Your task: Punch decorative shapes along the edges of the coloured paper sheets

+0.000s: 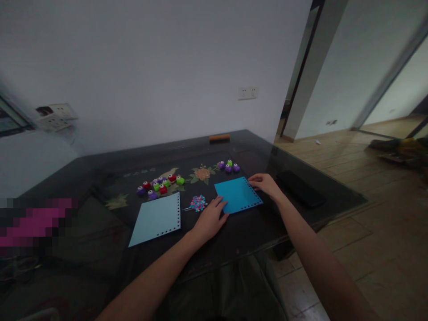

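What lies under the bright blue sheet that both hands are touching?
The bright blue sheet lies flat on the dark glass table. The left hand and right hand rest on its edges. Anything beneath it is covered.

No readable text, label, brand, number or sign is showing anywhere, and the faint marks printed on the surface (140, 171) are staying too blurred to read.

Bright blue square sheet (238, 195), flat on dark table, edges seemingly lined with small punched holes
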The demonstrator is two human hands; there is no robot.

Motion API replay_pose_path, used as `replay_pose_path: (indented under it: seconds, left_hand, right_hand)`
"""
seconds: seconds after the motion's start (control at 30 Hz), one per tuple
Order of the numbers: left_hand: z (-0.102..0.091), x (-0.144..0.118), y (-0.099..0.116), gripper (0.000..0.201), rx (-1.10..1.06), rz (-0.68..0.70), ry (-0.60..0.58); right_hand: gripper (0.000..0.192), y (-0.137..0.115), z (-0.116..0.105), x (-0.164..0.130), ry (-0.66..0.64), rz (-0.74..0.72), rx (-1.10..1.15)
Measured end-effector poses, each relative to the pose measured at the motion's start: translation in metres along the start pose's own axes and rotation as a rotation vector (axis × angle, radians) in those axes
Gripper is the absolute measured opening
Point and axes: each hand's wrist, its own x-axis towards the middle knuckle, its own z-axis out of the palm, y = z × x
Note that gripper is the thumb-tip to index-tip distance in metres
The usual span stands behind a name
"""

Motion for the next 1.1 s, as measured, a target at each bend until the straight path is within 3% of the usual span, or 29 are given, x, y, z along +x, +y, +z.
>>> replay_pose_path:
  seconds: [0.47, 0.57, 0.7, 0.8, 0.9, 1.0, 1.1]
  left_hand:
    - [-0.009, -0.002, 0.006, 0.041, -0.039, 0.005, 0.047]
    - [-0.022, -0.004, 0.009, 0.047, -0.066, 0.016, 0.088]
    - [-0.060, -0.006, 0.003, 0.039, -0.113, 0.031, 0.204]
    - [-0.096, -0.014, -0.026, 0.025, -0.133, 0.021, 0.276]
    - [-0.120, -0.036, -0.079, 0.021, -0.063, -0.071, 0.371]
    - [-0.129, -0.066, -0.136, 0.022, 0.033, -0.261, 0.465]
    - [-0.129, -0.091, -0.177, 0.026, 0.093, -0.459, 0.522]
  right_hand:
    - [0.015, -0.005, 0.000, -0.001, 0.010, -0.007, -0.090]
    - [0.016, -0.008, -0.003, -0.002, 0.033, -0.009, -0.138]
    - [0.019, -0.020, -0.006, -0.002, 0.121, -0.077, -0.259]
    - [0.016, -0.042, 0.001, -0.005, 0.153, -0.197, -0.335]
    - [0.014, -0.071, 0.021, -0.011, 0.094, -0.293, -0.306]
    - [0.013, -0.099, 0.053, -0.015, -0.017, -0.376, -0.224]
    - [0.012, -0.122, 0.093, -0.015, -0.107, -0.481, -0.244]
